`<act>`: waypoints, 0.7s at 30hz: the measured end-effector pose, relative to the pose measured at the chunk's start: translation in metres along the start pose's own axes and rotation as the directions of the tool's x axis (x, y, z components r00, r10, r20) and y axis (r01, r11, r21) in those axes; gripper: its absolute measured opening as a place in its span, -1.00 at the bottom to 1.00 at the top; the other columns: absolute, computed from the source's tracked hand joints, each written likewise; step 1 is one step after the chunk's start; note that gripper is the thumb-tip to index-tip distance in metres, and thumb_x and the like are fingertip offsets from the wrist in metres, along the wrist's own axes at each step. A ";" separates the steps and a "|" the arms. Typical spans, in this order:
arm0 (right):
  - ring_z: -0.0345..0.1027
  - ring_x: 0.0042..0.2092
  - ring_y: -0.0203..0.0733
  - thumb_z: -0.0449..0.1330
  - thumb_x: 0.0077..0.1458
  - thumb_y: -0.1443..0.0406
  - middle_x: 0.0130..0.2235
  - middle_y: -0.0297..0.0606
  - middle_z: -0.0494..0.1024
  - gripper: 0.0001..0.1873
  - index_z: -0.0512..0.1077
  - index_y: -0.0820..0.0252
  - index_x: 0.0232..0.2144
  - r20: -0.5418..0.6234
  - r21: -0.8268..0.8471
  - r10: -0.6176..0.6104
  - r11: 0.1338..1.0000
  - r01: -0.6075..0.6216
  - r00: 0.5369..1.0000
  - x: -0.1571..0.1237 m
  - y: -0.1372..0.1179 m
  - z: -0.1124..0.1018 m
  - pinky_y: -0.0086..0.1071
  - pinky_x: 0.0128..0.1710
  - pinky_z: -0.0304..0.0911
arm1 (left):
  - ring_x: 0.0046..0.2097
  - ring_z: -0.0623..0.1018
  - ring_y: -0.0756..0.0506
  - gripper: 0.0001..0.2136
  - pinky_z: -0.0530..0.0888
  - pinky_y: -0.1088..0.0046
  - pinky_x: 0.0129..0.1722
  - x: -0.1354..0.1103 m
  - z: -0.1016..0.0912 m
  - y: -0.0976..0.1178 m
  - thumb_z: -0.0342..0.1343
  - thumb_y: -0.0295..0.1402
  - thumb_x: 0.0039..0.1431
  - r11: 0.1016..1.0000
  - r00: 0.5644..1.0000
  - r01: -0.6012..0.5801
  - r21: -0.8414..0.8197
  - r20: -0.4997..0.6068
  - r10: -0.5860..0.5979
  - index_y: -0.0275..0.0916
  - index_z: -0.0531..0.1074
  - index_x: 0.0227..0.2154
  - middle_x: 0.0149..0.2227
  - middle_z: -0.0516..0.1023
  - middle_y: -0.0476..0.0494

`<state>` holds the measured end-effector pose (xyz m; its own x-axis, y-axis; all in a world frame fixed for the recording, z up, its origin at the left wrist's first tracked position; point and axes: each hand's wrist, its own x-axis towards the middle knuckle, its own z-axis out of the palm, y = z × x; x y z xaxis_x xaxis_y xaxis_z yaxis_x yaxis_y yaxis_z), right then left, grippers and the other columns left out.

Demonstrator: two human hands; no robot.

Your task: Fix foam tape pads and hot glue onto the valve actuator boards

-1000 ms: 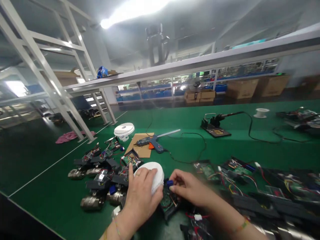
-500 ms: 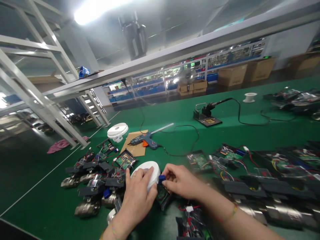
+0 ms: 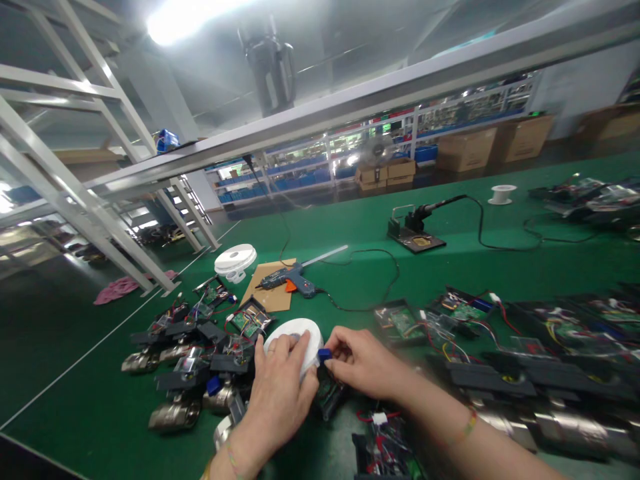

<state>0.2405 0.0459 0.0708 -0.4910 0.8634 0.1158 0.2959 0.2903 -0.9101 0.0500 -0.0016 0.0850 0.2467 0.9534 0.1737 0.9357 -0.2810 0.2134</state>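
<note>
My left hand (image 3: 283, 383) is closed over a white round plastic disc (image 3: 311, 330), its fingers bent across the top and the thumb along the near side. Between the thumb and fingertips of my right hand (image 3: 357, 360) is a small blue block (image 3: 324, 355), right at the disc's edge. A dark open housing with a circuit board (image 3: 330, 395) lies just below that block, partly covered by my hands. What is under the left palm stays hidden.
A glue gun (image 3: 300, 283) lies on brown cardboard (image 3: 277, 303), near another white disc (image 3: 235, 259). Metal valve bodies (image 3: 175, 415) with wired housings crowd the left; more units (image 3: 575, 421) fill the right. Behind stand a soldering iron holder (image 3: 415, 237) and a white spool (image 3: 501, 195).
The white disc and my left hand have shifted very slightly, with the disc tilting a little. My right hand keeps its pinch on the blue block at nearly the same spot.
</note>
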 end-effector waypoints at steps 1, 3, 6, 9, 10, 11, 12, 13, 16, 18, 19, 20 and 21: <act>0.37 -0.45 -0.28 0.20 -0.02 0.49 -0.50 -0.42 0.48 -0.87 0.40 0.20 -0.39 -0.002 -0.006 0.002 1.000 -0.002 1.000 0.000 -0.001 0.000 -0.49 -0.45 0.23 | 0.11 0.41 -0.25 -0.51 -0.04 -0.35 0.29 0.000 0.000 0.000 -0.09 -0.41 0.21 1.000 1.000 -0.001 -0.002 -0.004 0.001 -0.20 0.29 0.22 0.00 0.45 -0.25; 0.38 -0.44 -0.27 0.20 -0.02 0.49 -0.49 -0.41 0.48 -0.86 0.40 0.20 -0.39 -0.008 -0.022 0.004 1.000 -0.004 1.000 0.000 -0.002 -0.001 -0.48 -0.45 0.22 | 0.11 0.41 -0.25 -0.50 -0.01 -0.34 0.29 0.001 0.001 0.001 -0.08 -0.42 0.21 1.000 1.000 -0.006 -0.010 -0.017 0.006 -0.21 0.29 0.22 -0.01 0.44 -0.24; 0.38 -0.44 -0.25 0.20 -0.02 0.50 -0.49 -0.40 0.49 -0.86 0.42 0.20 -0.39 -0.034 -0.049 0.011 0.999 -0.012 0.999 -0.002 -0.005 0.000 -0.45 -0.43 0.21 | 0.06 0.42 -0.24 -0.51 0.10 -0.28 0.28 0.001 0.007 0.004 -0.05 -0.42 0.21 1.000 0.998 -0.020 -0.024 -0.055 0.019 -0.24 0.29 0.22 -0.05 0.43 -0.24; 0.39 -0.43 -0.21 0.20 0.00 0.48 -0.48 -0.35 0.51 -0.89 0.42 0.20 -0.41 -0.082 -0.057 0.035 0.998 -0.040 0.996 -0.002 -0.007 0.002 -0.41 -0.41 0.21 | -0.01 0.43 -0.26 -0.51 0.29 -0.20 0.20 0.002 0.018 0.009 -0.05 -0.44 0.21 1.000 0.991 -0.002 -0.028 -0.131 -0.001 -0.33 0.29 0.22 -0.11 0.40 -0.27; 0.40 -0.42 -0.21 0.20 0.00 0.47 -0.48 -0.34 0.52 -0.89 0.41 0.20 -0.42 -0.101 -0.050 0.052 0.997 -0.058 0.993 -0.002 -0.007 0.003 -0.41 -0.41 0.22 | -0.03 0.43 -0.28 -0.51 0.34 -0.19 0.15 0.001 0.022 0.010 -0.06 -0.45 0.22 0.999 0.987 0.013 -0.030 -0.159 -0.018 -0.36 0.28 0.22 -0.12 0.40 -0.29; 0.41 -0.43 -0.21 0.20 0.00 0.47 -0.48 -0.33 0.52 -0.90 0.40 0.19 -0.43 -0.120 -0.034 0.076 0.996 -0.080 0.990 -0.001 -0.007 0.004 -0.41 -0.42 0.24 | -0.03 0.42 -0.30 -0.52 0.37 -0.19 0.12 0.001 0.025 0.012 -0.06 -0.45 0.22 0.999 0.981 0.028 -0.029 -0.193 -0.033 -0.38 0.28 0.22 -0.12 0.39 -0.30; 0.42 -0.44 -0.22 0.19 -0.01 0.46 -0.49 -0.33 0.51 -0.90 0.38 0.19 -0.44 -0.135 -0.009 0.105 0.994 -0.107 0.985 0.000 -0.006 0.005 -0.42 -0.43 0.25 | -0.03 0.41 -0.32 -0.52 0.39 -0.20 0.09 0.002 0.028 0.014 -0.06 -0.45 0.23 0.999 0.970 0.037 -0.020 -0.239 -0.040 -0.40 0.27 0.21 -0.12 0.38 -0.31; 0.42 -0.46 -0.23 0.18 -0.01 0.46 -0.51 -0.35 0.50 -0.90 0.36 0.18 -0.45 -0.143 0.023 0.139 0.990 -0.138 0.980 0.001 -0.005 0.006 -0.43 -0.46 0.26 | -0.03 0.40 -0.33 -0.53 0.39 -0.20 0.09 0.002 0.031 0.016 -0.04 -0.45 0.23 0.999 0.955 0.039 0.000 -0.295 -0.037 -0.42 0.27 0.21 -0.12 0.38 -0.32; 0.42 -0.56 -0.26 0.13 0.02 0.41 -0.56 -0.39 0.49 -0.91 0.29 0.15 -0.44 -0.126 0.136 0.244 0.964 -0.227 0.962 0.005 0.001 0.010 -0.46 -0.54 0.31 | -0.01 0.38 -0.32 -0.52 0.33 -0.20 0.17 0.003 0.033 0.022 0.02 -0.46 0.22 0.993 0.886 0.026 0.116 -0.462 0.030 -0.44 0.24 0.21 -0.12 0.38 -0.30; 0.41 -0.58 -0.27 0.12 0.04 0.37 -0.55 -0.38 0.51 -0.91 0.24 0.14 -0.44 -0.109 0.187 0.288 0.946 -0.265 0.951 0.007 0.006 0.012 -0.46 -0.57 0.33 | -0.02 0.39 -0.29 -0.51 0.29 -0.16 0.22 0.003 0.027 0.027 0.04 -0.46 0.23 0.982 0.835 0.018 0.189 -0.544 0.089 -0.45 0.22 0.22 -0.13 0.37 -0.28; 0.41 -0.59 -0.28 0.13 0.05 0.34 -0.54 -0.36 0.52 -0.90 0.23 0.13 -0.44 -0.104 0.202 0.301 0.940 -0.276 0.948 0.008 0.009 0.013 -0.46 -0.57 0.33 | -0.03 0.40 -0.27 -0.50 0.28 -0.13 0.22 0.002 0.022 0.029 0.05 -0.46 0.24 0.976 0.803 0.010 0.216 -0.584 0.121 -0.46 0.20 0.23 -0.13 0.37 -0.28; 0.40 -0.59 -0.28 0.14 0.06 0.32 -0.54 -0.35 0.53 -0.89 0.23 0.13 -0.44 -0.100 0.211 0.308 0.936 -0.282 0.946 0.008 0.011 0.014 -0.46 -0.58 0.32 | -0.04 0.41 -0.26 -0.49 0.28 -0.10 0.23 0.000 0.014 0.029 0.06 -0.45 0.25 0.973 0.761 -0.001 0.232 -0.630 0.151 -0.48 0.19 0.24 -0.13 0.36 -0.28; 0.40 -0.59 -0.28 0.14 0.06 0.29 -0.53 -0.33 0.53 -0.88 0.23 0.13 -0.44 -0.094 0.216 0.311 0.934 -0.285 0.946 0.008 0.014 0.014 -0.47 -0.58 0.32 | -0.04 0.41 -0.25 -0.48 0.28 -0.07 0.23 -0.003 0.005 0.026 0.07 -0.43 0.26 0.972 0.718 -0.012 0.234 -0.674 0.171 -0.48 0.18 0.25 -0.13 0.37 -0.29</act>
<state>0.2295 0.0511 0.0538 -0.2959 0.9455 -0.1359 0.2395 -0.0642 -0.9688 0.0749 -0.0112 0.0855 0.1669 0.5629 0.8095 0.9658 -0.2586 -0.0193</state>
